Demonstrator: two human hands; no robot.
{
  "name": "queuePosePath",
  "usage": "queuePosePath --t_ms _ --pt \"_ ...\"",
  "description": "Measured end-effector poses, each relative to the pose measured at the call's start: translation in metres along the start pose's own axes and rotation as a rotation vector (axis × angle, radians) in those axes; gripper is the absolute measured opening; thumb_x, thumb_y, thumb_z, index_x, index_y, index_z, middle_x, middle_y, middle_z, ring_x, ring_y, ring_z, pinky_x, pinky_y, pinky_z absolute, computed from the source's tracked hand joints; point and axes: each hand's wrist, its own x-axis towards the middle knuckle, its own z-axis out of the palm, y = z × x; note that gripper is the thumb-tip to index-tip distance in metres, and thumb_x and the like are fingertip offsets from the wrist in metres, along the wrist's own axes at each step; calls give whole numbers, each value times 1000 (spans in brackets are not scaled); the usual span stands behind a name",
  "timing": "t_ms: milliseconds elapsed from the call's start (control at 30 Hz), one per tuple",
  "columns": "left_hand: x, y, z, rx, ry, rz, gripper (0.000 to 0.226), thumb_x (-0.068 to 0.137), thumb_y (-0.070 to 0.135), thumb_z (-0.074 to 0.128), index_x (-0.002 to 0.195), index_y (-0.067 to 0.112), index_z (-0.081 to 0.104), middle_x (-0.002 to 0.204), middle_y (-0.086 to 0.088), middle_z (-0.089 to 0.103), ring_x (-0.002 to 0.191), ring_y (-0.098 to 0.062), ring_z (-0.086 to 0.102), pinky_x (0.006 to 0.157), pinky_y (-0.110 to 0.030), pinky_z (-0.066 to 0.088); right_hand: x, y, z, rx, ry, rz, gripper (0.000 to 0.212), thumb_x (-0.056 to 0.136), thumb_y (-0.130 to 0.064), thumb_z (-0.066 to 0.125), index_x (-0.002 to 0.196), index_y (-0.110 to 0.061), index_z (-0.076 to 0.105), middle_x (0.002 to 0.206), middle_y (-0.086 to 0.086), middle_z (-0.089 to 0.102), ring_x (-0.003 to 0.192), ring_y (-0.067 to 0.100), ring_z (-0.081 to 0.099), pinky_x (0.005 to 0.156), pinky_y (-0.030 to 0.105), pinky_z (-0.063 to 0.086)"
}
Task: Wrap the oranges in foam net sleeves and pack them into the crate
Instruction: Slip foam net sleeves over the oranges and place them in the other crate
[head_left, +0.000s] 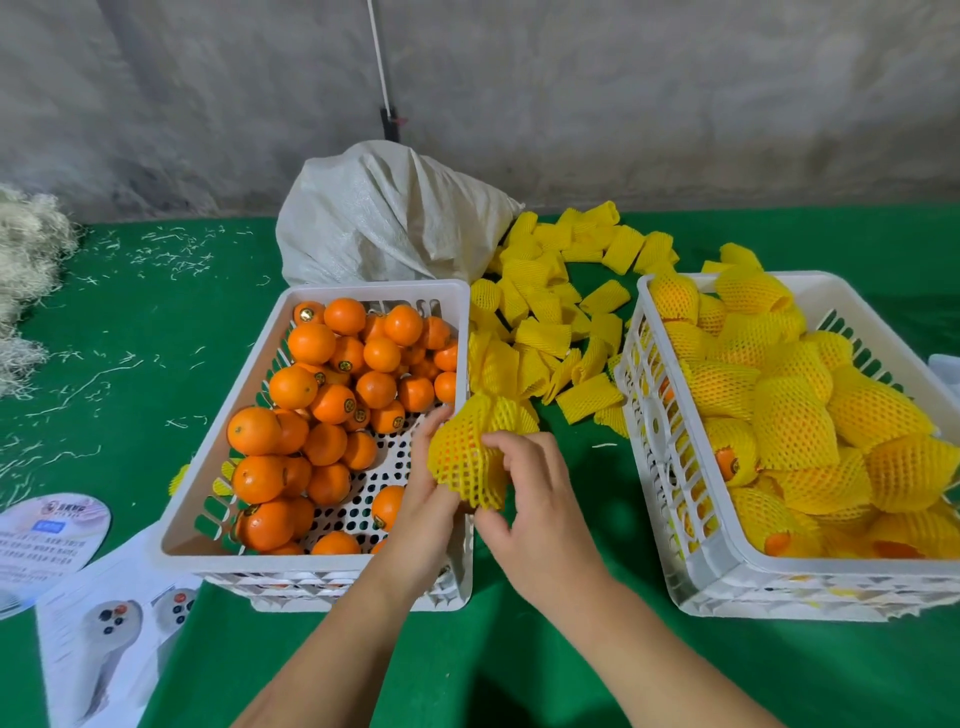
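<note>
Between 2 crates, both hands' grip (483, 483) pinches foam sleeve (467, 457) w/ orange.

Crate of bare oranges (332, 415) left on surface (519, 665); crate of sleeved oranges (800, 415) right; loose sleeves (550, 322) between; sack (384, 218) behind.

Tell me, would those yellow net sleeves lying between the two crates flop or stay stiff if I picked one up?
Probably floppy: the loose net sleeves lie bent and curled, and the one in the hands stretches. Likely very light, being open foam mesh. Unlikely to roll, lying flattened.
</note>
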Motion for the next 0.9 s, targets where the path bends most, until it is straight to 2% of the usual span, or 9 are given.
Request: queuePosePath --t_ms 100,233,400,467,533,600,700,833,900 --pt "1 -2 -5 -35 -70 15 67 88 13 71 148 36 51 129 -19 65 110 -35 63 88 -49 56 5 6 -4 -15 26 -36 68 85 2 66 142 -30 49 127 -4 39 119 21 50 93 40 54" --pt "4 -1 8 6 98 31 45 80 17 78 119 38 67 110 -14 72 92 -35 68 76 -49 58 15 11 -14 -34 92 -39 57 86 13 65 137 -13 63 120 1 47 106 16 54 81 37 57" --pt "7 0 8 -17 247 38 41 93 -6 70 123 17 54 94 5 76 82 -15 74 65 -28 60 3 5 -7 25 47 -94 45 91 -12 71 134 -18 63 124 -5 54 108 12 59 88 29 55" --pt "4 1 8 115 221 75 41 93 5 75 124 23 56 104 7 76 94 -16 75 74 -29 61 3 -2 -6 251 26 172 66 87 -45 72 147 -33 46 134 -14 45 120 6 53 96 20 50" --pt "-1 2 11 241 156 114 43 93 29 79 128 29 54 115 9 72 106 -17 73 82 -32 61 10 -6 -7 515 -28 437 84 76 -65 72 149 -43 38 142 -16 46 126 3 53 101 23 51" --pt "-7 -2 12 382 62 165 56 88 53 79 133 35 52 121 12 69 111 -13 70 85 -28 59 18 -6 -7 700 -53 578 70 70 -63 79 134 -48 55 129 -14 66 117 7 66 98 35 57" --pt "-9 -9 9 546 -1 227 64 83 66 78 138 46 50 129 14 61 122 -20 62 96 -39 55 22 -5 -5 783 14 675 45 71 -47 84 114 -45 69 110 -9 77 101 12 75 92 43 61" --pt "-6 -10 9 802 -105 276 74 81 63 74 144 62 37 137 40 43 135 -2 42 104 -16 37 24 11 -18 800 86 742 45 63 -54 82 106 -51 71 106 -10 78 99 13 75 85 40 62" --pt "-6 -11 12 886 -149 268 73 84 71 68 146 63 30 143 44 34 141 5 32 108 -14 31 34 24 -38 756 182 736 58 62 -57 80 118 -44 69 116 -7 75 109 18 72 94 47 58"
